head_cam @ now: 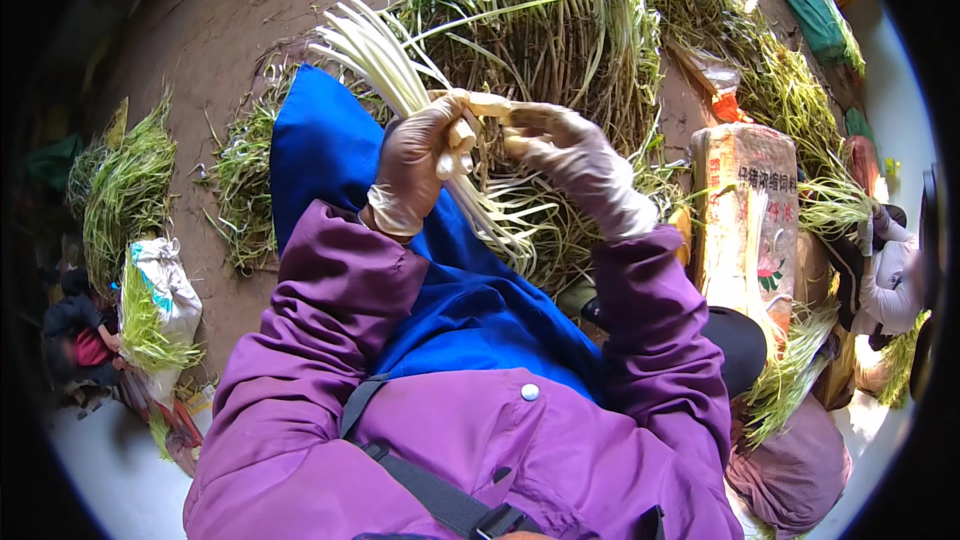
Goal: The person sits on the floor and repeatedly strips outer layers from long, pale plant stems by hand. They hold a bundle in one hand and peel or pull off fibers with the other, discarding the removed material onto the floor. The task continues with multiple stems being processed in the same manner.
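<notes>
My left hand (417,161), in a thin pale glove, is closed around a bunch of long white leafy stalks (386,64), perhaps blanched garlic shoots. Their pale leaves fan out above the fist, while thick cut ends (459,142) poke out beside the thumb. More thin white strands (487,217) hang below that hand over my blue apron (330,142). My right hand (559,135), gloved too and stained, has curled fingers touching a pale piece near the left fingertips. Whether they grip it I cannot tell. Brown dry strands dangle between the hands.
A big heap of green-topped stalks (540,37) lies in front of me on the earth floor (202,45). A printed sack-covered block (742,217) stands at right, beside loose stalks (795,375). Other people work at the far right (889,277) and far left (75,337).
</notes>
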`<state>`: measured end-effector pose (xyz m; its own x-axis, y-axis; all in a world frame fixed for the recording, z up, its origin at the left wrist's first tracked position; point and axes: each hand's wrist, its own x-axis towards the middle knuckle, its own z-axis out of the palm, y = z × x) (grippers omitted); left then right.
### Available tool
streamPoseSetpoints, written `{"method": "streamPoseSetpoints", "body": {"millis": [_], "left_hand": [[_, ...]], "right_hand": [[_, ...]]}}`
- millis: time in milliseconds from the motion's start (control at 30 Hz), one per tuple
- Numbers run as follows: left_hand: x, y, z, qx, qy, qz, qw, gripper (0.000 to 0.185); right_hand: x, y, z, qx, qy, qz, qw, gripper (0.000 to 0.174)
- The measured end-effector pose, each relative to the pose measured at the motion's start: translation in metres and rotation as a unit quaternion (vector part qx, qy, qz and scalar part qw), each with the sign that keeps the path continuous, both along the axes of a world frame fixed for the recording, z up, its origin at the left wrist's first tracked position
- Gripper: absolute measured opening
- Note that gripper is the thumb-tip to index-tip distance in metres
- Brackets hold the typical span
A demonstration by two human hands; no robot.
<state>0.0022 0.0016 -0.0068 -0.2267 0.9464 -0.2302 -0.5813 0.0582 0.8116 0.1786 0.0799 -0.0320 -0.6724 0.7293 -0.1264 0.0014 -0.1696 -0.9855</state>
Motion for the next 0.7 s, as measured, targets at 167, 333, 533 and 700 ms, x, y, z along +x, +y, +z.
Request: {"method": "streamPoseSetpoints", "body": {"millis": [167,333,533,700], "left_hand": [[-0.001,-0.004,-0.01,-0.028,-0.032,-0.013,0.999,0.018],[-0.005,-0.005,-0.016,-0.026,-0.009,-0.022,0.999,0.019],[0.0,-0.005,-0.013,0.009,0.02,-0.024,0.999,0.018],[0.004,-0.006,-0.011,-0.012,-0.049,-0.008,0.999,0.023]], "right_hand": [[-0.025,-0.019,0.015,-0.099,0.069,-0.003,0.993,0.033],[-0.019,-0.024,0.022,-0.173,0.105,0.001,0.979,0.033],[-0.017,-0.028,0.014,-0.199,0.161,-0.056,0.965,0.025],[-0.013,-0.023,-0.004,-0.247,0.193,-0.118,0.942,0.018]]}}
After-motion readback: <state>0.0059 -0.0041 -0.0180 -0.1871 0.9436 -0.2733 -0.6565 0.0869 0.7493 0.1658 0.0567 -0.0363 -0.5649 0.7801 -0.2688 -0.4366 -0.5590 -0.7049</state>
